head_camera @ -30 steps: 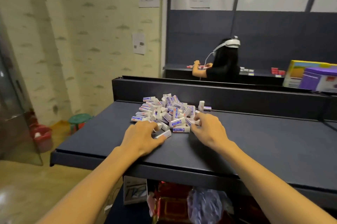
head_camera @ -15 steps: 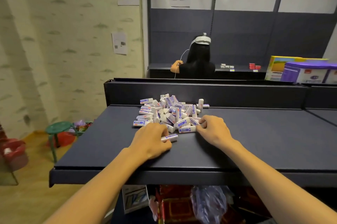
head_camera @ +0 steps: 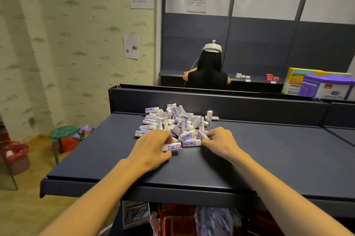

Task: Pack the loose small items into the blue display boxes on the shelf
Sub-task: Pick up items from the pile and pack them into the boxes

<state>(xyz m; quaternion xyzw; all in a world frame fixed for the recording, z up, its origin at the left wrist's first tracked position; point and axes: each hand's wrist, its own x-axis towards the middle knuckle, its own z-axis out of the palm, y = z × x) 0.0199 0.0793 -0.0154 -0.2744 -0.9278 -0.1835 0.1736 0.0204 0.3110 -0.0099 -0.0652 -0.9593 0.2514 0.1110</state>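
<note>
A heap of small white erasers point(head_camera: 173, 121) in blue-printed sleeves lies on the dark shelf point(head_camera: 269, 155), toward its back edge and left of the middle, close against the low back wall. One eraser stands upright point(head_camera: 209, 116) at the right fringe of the heap, with another lying just beside it. Both hands reach to the front edge of the heap. The left hand point(head_camera: 151, 149) rests knuckles-up on the shelf with its fingers point(head_camera: 166, 138) curled down round a single eraser point(head_camera: 172, 147) that sticks out to the right of them. The right hand point(head_camera: 221, 140) sits just right of it, its fingers point(head_camera: 208, 136) curled and pinching an eraser point(head_camera: 201, 134) at the heap's near right corner. Another eraser point(head_camera: 191, 143) lies flat between the two hands. Beyond the back wall a second person point(head_camera: 208, 70) in a white headset faces another shelf. At the far right stands a purple tub point(head_camera: 326, 86) before a yellow box point(head_camera: 295, 80). A green stool point(head_camera: 64, 132) stands on the floor to the left.
</note>
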